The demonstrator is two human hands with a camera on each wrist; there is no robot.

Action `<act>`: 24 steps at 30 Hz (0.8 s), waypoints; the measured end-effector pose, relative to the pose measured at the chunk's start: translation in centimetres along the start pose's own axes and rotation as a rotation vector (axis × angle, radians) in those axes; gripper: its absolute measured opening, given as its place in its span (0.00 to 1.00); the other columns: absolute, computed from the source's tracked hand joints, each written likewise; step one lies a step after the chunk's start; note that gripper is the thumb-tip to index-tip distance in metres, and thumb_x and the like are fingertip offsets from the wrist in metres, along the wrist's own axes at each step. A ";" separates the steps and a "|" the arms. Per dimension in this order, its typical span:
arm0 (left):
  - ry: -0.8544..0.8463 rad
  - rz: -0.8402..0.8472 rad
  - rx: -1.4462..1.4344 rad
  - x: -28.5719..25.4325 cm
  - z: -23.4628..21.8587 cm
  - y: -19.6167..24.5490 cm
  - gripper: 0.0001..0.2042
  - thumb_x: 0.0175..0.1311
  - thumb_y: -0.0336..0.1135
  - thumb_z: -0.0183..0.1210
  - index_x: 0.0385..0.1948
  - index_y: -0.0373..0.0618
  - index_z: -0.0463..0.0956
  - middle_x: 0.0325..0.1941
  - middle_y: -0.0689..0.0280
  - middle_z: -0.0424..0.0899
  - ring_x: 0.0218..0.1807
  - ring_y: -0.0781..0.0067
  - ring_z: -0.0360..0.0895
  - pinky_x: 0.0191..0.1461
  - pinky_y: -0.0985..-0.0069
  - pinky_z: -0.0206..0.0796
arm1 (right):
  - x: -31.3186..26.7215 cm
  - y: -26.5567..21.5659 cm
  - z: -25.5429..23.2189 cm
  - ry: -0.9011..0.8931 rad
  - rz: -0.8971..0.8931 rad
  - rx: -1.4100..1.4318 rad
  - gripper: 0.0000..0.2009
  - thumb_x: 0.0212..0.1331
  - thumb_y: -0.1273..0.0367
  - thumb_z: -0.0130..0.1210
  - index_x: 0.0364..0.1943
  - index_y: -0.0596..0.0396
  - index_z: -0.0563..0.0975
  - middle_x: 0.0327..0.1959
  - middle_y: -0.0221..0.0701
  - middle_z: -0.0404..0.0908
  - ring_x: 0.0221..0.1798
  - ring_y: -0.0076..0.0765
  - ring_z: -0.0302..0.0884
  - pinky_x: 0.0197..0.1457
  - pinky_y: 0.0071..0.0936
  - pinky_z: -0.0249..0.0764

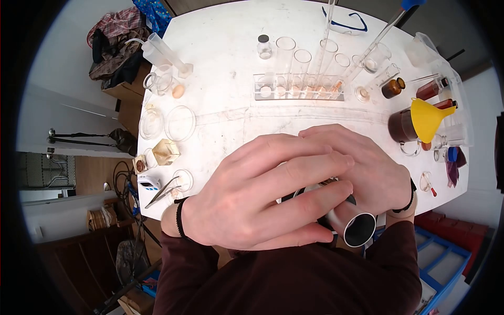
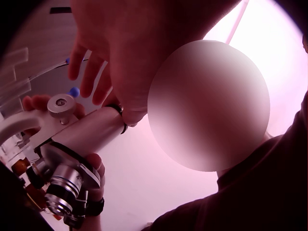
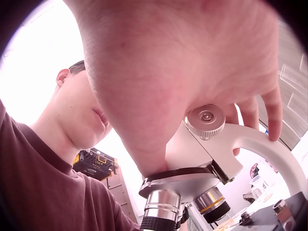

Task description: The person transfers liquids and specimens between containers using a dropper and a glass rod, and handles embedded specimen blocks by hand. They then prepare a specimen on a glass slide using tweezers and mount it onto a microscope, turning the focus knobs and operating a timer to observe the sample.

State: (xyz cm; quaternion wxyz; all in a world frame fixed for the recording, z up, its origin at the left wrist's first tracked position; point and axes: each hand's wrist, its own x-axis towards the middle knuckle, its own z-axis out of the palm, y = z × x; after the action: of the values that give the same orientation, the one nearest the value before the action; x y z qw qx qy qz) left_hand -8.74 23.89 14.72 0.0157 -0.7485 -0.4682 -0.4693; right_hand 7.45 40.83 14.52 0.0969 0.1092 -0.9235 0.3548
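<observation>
Close to the person's body is a white microscope with a silver tube (image 1: pixel 348 223), mostly covered by both hands in the head view. The left hand (image 1: pixel 268 189) reaches across it, thumb and index finger (image 1: pixel 336 198) on either side of the tube near its dark round end. The right hand (image 1: pixel 362 168) grips the microscope head from the far side. In the left wrist view its thumb (image 2: pixel 96 163) lies by the nosepiece, and its other fingers curl behind the focus knob (image 2: pixel 61 105). Objective lenses (image 3: pixel 211 204) point downward in the right wrist view; the curved arm (image 3: pixel 269 149) shows at right.
Behind the hands, a rack (image 1: pixel 299 95) holds glass tubes. At right are a dark-filled mug (image 1: pixel 403 126), a yellow funnel (image 1: pixel 430 118) and a brown bottle (image 1: pixel 392 88). Petri dishes (image 1: pixel 180 123), tweezers (image 1: pixel 161 191) and a plastic wash bottle (image 1: pixel 160 52) are at left. Blue-framed glasses (image 1: pixel 344 26) lie at the back.
</observation>
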 end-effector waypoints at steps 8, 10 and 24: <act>0.075 -0.042 -0.030 0.2 1.0 0.6 0.19 0.52 0.43 0.75 0.40 0.40 0.86 0.44 0.58 0.88 0.41 0.61 0.85 0.40 0.68 0.78 | 0.0 0.5 0.4 0.049 -0.064 -0.003 0.27 0.46 0.64 0.71 0.52 0.60 0.78 0.57 0.43 0.77 0.59 0.54 0.78 0.57 0.41 0.79; 0.096 -0.080 -0.032 0.0 1.4 0.6 0.18 0.52 0.44 0.75 0.39 0.41 0.86 0.43 0.60 0.89 0.40 0.63 0.85 0.39 0.69 0.77 | 0.0 0.6 0.7 0.078 -0.059 0.004 0.25 0.45 0.65 0.67 0.51 0.62 0.80 0.58 0.46 0.78 0.59 0.57 0.80 0.56 0.42 0.81; 0.227 -0.124 0.020 -0.5 2.9 0.8 0.04 0.57 0.38 0.71 0.30 0.56 0.85 0.37 0.75 0.89 0.35 0.79 0.83 0.34 0.79 0.70 | 1.0 1.0 3.3 0.397 -0.108 -0.083 0.10 0.49 0.71 0.61 0.33 0.64 0.82 0.40 0.45 0.85 0.46 0.52 0.87 0.44 0.35 0.83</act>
State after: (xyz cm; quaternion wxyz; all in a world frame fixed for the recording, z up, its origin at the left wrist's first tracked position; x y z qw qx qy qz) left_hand -6.28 24.45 13.07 0.0471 -0.6599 -0.5135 -0.5464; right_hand 5.91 39.24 11.74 0.3002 0.0822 -0.8928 0.3255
